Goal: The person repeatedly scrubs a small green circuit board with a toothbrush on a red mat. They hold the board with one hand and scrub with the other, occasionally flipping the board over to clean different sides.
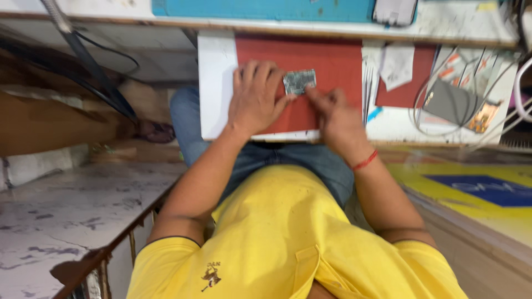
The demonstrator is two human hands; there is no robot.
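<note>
- Small grey-green circuit board (300,81) lies flat on the red mat (338,66), near the mat's middle.
- Left hand (256,99) at the board's 8 o'clock, palm down on the mat, fingers spread and flat; thumb tip touches the board's lower left edge. It pins the board, does not wrap it.
- Right hand (338,119) at the board's 4 o'clock, fingers pinched together, tips just beside the board's lower right corner. Too blurred to tell whether anything is held in the pinch.
- Red thread band (364,161) on the right wrist.
- Red mat sits on a white work board (216,83), which rests across the lap, over blue jeans (188,119).
- At the mat's 3 o'clock: row of thin metal tools (368,83), then a second red patch (413,83) with a folded white cloth (397,65) on it.
- Farther at 3 o'clock: grey flat device (450,102) among white cables (487,119).
- 12 o'clock: blue panel (266,8) on the bench edge.
- 9 o'clock: black cables (88,72).
</note>
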